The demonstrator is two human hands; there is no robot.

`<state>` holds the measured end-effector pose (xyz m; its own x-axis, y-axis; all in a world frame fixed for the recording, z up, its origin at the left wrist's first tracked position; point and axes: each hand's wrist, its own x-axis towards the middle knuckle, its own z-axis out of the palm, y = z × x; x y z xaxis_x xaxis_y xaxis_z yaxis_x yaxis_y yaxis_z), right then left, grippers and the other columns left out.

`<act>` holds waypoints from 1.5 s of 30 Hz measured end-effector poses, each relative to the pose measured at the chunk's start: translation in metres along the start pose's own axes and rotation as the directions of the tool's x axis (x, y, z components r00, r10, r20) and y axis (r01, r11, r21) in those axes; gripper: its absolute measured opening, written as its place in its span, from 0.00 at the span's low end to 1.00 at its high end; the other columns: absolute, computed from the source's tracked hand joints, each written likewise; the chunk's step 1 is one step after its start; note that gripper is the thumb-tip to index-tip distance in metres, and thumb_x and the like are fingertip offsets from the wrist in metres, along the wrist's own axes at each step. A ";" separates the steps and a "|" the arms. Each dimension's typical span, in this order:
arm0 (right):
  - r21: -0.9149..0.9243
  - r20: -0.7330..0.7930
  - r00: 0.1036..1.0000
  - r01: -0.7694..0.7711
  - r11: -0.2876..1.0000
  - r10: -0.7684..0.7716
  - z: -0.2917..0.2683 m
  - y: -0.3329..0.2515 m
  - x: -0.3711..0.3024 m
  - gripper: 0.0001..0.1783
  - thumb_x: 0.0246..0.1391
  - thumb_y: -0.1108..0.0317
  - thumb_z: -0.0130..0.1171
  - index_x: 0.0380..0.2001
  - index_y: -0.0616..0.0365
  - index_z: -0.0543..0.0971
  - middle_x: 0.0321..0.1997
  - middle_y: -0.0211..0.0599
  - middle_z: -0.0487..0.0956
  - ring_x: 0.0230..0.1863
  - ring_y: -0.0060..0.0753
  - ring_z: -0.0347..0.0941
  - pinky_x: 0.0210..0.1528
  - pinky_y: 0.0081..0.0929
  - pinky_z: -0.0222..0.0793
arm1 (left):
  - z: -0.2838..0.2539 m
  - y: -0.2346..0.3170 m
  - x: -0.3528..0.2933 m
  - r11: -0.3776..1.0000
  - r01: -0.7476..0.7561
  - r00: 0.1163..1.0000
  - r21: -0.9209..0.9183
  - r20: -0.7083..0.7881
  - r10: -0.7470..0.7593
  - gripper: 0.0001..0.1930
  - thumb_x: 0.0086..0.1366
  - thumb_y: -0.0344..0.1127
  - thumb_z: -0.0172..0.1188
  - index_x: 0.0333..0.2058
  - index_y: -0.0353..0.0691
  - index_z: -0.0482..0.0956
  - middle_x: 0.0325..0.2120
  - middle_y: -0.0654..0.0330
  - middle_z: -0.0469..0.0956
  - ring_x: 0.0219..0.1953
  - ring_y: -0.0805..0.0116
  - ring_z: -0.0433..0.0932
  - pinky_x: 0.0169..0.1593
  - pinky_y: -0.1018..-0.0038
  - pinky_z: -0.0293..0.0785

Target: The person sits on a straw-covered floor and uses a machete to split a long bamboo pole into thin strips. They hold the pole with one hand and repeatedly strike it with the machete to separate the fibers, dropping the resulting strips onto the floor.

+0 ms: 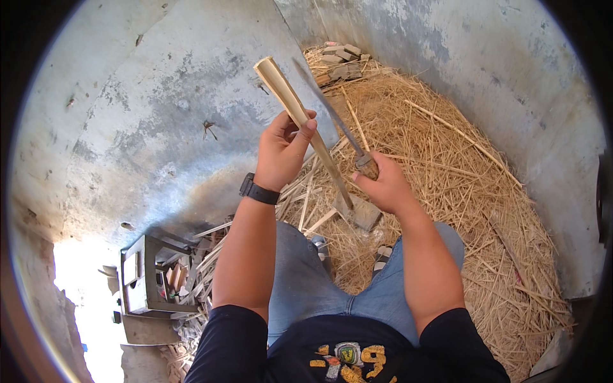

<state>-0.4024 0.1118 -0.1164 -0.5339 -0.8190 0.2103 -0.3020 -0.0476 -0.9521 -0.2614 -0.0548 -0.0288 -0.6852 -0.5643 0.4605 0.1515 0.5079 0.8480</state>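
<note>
My left hand (281, 153) grips a split length of bamboo (281, 88) around its middle, thumb on top. The bamboo slants from upper left down to the right, its pale hollow side showing at the upper end. Its lower end meets a squarish block (366, 216) on the floor between my feet. In my right hand (387, 185) is a knife (338, 121), held by its wooden handle. The long, narrow blade points up and to the left, just right of the bamboo. A gap shows between blade and bamboo.
Straw-like bamboo shavings and strips (440, 159) cover the floor. Stacked bricks (341, 56) lie at the far wall. Grey walls (159, 121) curve around me. At the lower left stands a small wooden frame-like cabinet (145, 281) with scraps in it, beside a bright opening.
</note>
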 end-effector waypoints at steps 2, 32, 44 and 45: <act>-0.028 0.042 0.999 0.011 1.000 -0.010 0.003 -0.002 -0.003 0.18 0.49 0.63 0.64 0.40 0.64 0.78 0.29 0.46 0.80 0.31 0.39 0.77 0.37 0.35 0.71 | 0.004 -0.002 -0.003 1.000 0.031 0.999 0.002 -0.012 -0.031 0.14 0.68 0.35 0.61 0.49 0.35 0.75 0.43 0.58 0.79 0.48 0.68 0.78 0.52 0.70 0.74; 0.093 -0.119 0.991 -0.057 0.994 0.068 -0.005 0.008 0.005 0.19 0.51 0.63 0.65 0.42 0.64 0.78 0.34 0.41 0.81 0.36 0.35 0.76 0.42 0.33 0.70 | -0.007 -0.009 -0.021 0.991 0.132 0.977 0.014 0.165 -0.133 0.14 0.68 0.37 0.61 0.48 0.37 0.78 0.40 0.62 0.81 0.42 0.76 0.76 0.45 0.77 0.72; 0.053 -0.128 0.992 -0.002 0.999 0.008 -0.003 0.007 0.004 0.15 0.52 0.65 0.65 0.39 0.62 0.77 0.29 0.32 0.77 0.31 0.26 0.71 0.36 0.28 0.67 | -0.006 -0.012 -0.026 0.992 0.124 0.980 -0.018 0.162 -0.119 0.12 0.68 0.35 0.61 0.47 0.39 0.77 0.40 0.61 0.82 0.43 0.74 0.78 0.45 0.76 0.73; 0.045 -0.128 0.992 0.004 0.999 0.002 -0.003 0.006 0.004 0.13 0.52 0.67 0.65 0.38 0.61 0.76 0.29 0.28 0.76 0.30 0.22 0.69 0.35 0.25 0.66 | -0.006 -0.013 -0.026 0.992 0.128 0.980 -0.009 0.153 -0.125 0.12 0.68 0.36 0.61 0.47 0.39 0.77 0.40 0.61 0.82 0.43 0.74 0.78 0.44 0.75 0.73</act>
<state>-0.4083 0.1101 -0.1207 -0.6310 -0.7392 0.2354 -0.2682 -0.0768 -0.9603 -0.2408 -0.0504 -0.0503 -0.7996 -0.5173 0.3049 0.0687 0.4256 0.9023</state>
